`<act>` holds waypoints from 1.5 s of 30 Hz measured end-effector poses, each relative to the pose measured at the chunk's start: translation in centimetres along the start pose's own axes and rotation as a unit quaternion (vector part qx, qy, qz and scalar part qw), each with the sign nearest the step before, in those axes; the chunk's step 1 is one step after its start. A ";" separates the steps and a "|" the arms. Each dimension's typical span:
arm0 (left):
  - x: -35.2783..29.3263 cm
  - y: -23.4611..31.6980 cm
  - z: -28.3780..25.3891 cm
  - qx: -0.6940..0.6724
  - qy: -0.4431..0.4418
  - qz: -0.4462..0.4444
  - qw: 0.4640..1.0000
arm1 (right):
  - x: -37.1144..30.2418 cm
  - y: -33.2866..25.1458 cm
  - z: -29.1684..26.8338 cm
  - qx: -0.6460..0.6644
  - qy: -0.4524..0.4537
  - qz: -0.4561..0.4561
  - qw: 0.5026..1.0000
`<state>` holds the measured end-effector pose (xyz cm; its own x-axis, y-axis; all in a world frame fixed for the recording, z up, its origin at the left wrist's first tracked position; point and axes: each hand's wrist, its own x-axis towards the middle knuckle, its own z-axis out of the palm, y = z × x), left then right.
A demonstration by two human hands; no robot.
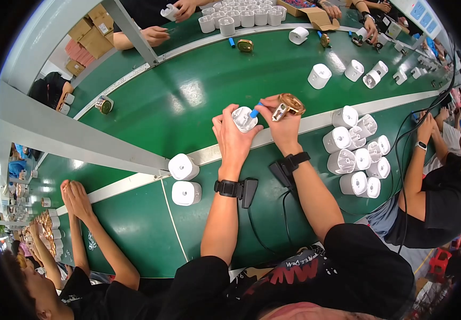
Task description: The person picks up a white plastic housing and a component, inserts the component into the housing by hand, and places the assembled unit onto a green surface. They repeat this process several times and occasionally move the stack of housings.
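My left hand (230, 137) is closed around a white plastic housing (244, 119), its open hollow side facing up. My right hand (282, 125) holds a round gold-coloured part (290, 104) with a pale frame beneath it. The same hand's fingertips pinch a small blue cylinder (255, 113), whose lower end is at the mouth of the housing; whether it touches the inside I cannot tell. Both hands are above the white rail along the green belt (230, 74). Black straps with small boxes and cables circle both wrists.
White housings (342, 161) stand clustered right of my arm, and two more housings (184, 166) stand left. Further housings (319, 76) and another gold part (245, 46) lie on the belt. A grey metal post (81, 128) slants across the left. Black cables (401, 154) hang right. Co-workers sit around.
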<state>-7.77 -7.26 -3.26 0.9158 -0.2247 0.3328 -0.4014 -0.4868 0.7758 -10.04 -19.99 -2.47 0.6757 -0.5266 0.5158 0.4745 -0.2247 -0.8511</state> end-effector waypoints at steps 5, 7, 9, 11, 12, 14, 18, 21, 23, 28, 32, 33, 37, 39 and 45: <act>-0.2 -0.1 0.3 0.004 -0.016 0.033 0.999 | -0.2 1.6 0.2 -0.027 0.003 0.002 1.000; -0.2 -0.2 0.3 0.009 -0.019 0.032 0.999 | -0.1 1.8 -0.1 -0.041 -0.009 -0.002 0.999; -0.2 -0.2 0.2 0.018 -0.023 0.032 0.999 | -0.1 2.0 -0.4 -0.043 -0.013 0.001 0.999; -0.2 -0.2 0.2 0.016 -0.024 0.030 0.999 | -0.2 1.6 -0.4 -0.047 -0.023 0.006 0.999; -0.3 -0.2 0.2 0.013 -0.024 0.028 0.999 | -0.3 1.5 -0.3 -0.047 -0.023 0.006 0.999; -0.3 -0.3 0.2 0.011 -0.025 0.026 0.999 | -0.6 1.3 -0.1 -0.050 -0.019 0.011 0.999; -0.3 -0.2 0.3 -0.009 -0.009 0.027 1.000 | -0.8 1.1 -0.2 -0.042 -0.014 0.041 0.998; -0.3 -0.3 0.3 -0.023 -0.035 0.013 0.999 | -0.8 0.9 -0.1 -0.040 -0.029 0.068 0.996; -0.4 -0.3 0.2 -0.026 -0.034 0.007 0.999 | -0.8 0.7 -0.1 -0.045 -0.062 0.093 0.993; -0.1 -0.5 0.6 -0.039 -0.019 -0.011 0.999 | 0.3 0.9 -0.9 -0.297 -0.126 -0.139 0.936; 0.0 -1.3 0.7 -0.042 -0.004 -0.019 0.999 | 0.3 1.3 -0.5 -0.179 -0.213 0.044 0.959; 0.1 -1.5 0.7 -0.041 0.000 -0.021 0.999 | 0.3 1.3 -0.4 -0.121 -0.227 0.094 0.962; 0.1 -1.9 0.3 -0.045 -0.025 -0.027 0.998 | -0.2 1.6 -0.3 0.017 -0.259 0.198 0.945; 0.2 -2.0 0.2 -0.051 -0.022 -0.030 0.998 | -0.4 1.9 -0.1 0.059 -0.277 0.204 0.937; -0.1 -2.4 0.5 -0.042 -0.001 -0.031 0.999 | -0.5 1.3 0.5 -0.010 -0.259 0.219 0.941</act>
<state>-6.85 -6.52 -5.47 0.9391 -0.1981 0.2808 -0.3406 -0.4273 0.8375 -9.49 -19.63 -3.84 0.9908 -0.1026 0.0888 0.0788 -0.0976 -0.9921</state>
